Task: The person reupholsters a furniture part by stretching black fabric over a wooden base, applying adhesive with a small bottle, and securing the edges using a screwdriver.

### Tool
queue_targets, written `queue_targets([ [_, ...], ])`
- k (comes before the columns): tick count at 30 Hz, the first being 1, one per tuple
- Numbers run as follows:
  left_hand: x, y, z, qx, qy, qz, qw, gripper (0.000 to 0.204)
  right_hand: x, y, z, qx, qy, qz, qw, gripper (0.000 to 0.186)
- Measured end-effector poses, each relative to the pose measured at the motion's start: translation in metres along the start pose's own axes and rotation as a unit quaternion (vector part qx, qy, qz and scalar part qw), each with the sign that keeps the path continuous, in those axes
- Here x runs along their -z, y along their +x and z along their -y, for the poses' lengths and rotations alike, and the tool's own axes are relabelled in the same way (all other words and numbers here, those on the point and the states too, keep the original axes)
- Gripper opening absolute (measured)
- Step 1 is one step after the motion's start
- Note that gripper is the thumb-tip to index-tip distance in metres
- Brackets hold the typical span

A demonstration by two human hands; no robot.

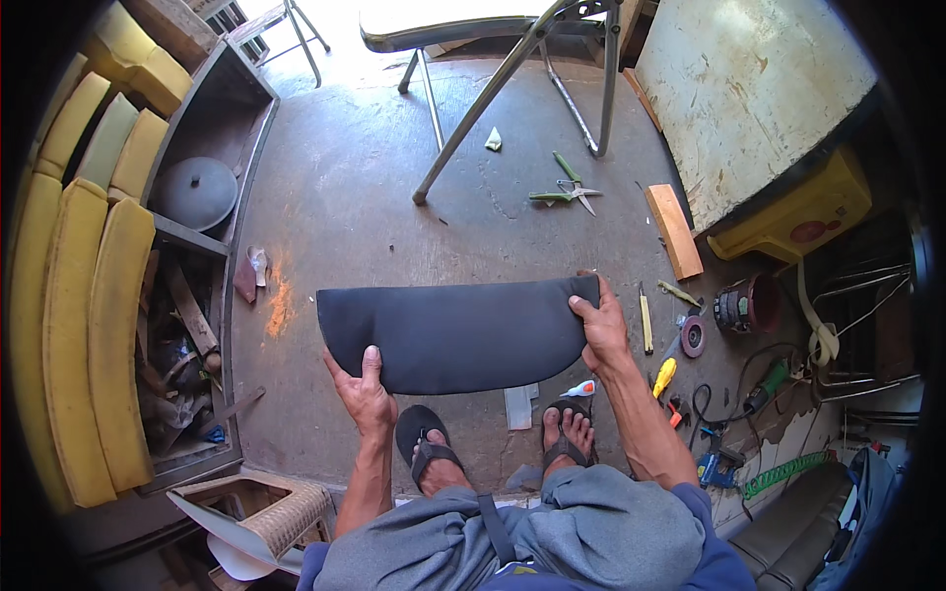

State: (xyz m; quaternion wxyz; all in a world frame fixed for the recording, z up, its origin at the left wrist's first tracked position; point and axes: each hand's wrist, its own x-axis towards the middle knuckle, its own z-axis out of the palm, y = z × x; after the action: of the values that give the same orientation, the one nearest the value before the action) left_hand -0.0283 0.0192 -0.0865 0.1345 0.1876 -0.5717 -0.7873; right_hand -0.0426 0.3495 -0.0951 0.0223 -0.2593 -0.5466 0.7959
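Note:
Between my two hands is a black padded panel (458,335), shaped like a chair backrest, with a nearly straight far edge and a curved near edge. My left hand (365,389) grips its lower left side, thumb on top and fingers underneath. At the right end, my right hand (603,325) holds the corner with the thumb on the upper face. The panel is level above the floor, over my sandalled feet. Its underside is hidden. A small white glue bottle (579,389) with an orange-red tip lies just past its near right edge.
A metal-framed folding chair (483,108) stands ahead. Green-handled snips (567,194), a wood block (674,231), a yellow-handled tool (665,376) and a grinding disc (693,337) lie to the right. Yellow pads (74,325) are stacked by a metal shelf (187,231) on the left.

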Motion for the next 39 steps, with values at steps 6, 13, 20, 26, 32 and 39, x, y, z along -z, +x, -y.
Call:
queue_targets([
  [6, -0.005, -0.005, -0.006, -0.027, 0.017, 0.012, 0.999, 0.069, -0.008, -0.004, 0.003, 0.025, -0.042, -0.047, 0.998, 0.038],
  [13, -0.011, -0.013, -0.008, -0.042, 0.047, 0.023, 0.998, 0.058, -0.006, 0.000, 0.001, 0.010, -0.023, -0.136, 0.990, 0.022],
  [20, -0.012, -0.015, -0.011, -0.050, 0.049, 0.044, 0.997, 0.055, 0.000, 0.004, -0.004, 0.001, -0.018, -0.158, 0.987, 0.020],
  [26, -0.011, -0.014, -0.016, -0.054, 0.013, 0.030, 0.998, 0.057, 0.000, -0.006, 0.000, 0.209, -0.329, -0.135, 0.911, 0.046],
  [32, -0.017, -0.009, -0.041, -0.046, -0.002, 0.004, 0.999, 0.058, 0.005, -0.013, 0.006, 0.297, -0.508, 0.025, 0.808, 0.062],
  [39, -0.011, -0.011, -0.038, -0.052, -0.003, 0.028, 0.998, 0.058, 0.002, -0.006, 0.010, 0.267, -0.546, 0.007, 0.794, 0.057],
])
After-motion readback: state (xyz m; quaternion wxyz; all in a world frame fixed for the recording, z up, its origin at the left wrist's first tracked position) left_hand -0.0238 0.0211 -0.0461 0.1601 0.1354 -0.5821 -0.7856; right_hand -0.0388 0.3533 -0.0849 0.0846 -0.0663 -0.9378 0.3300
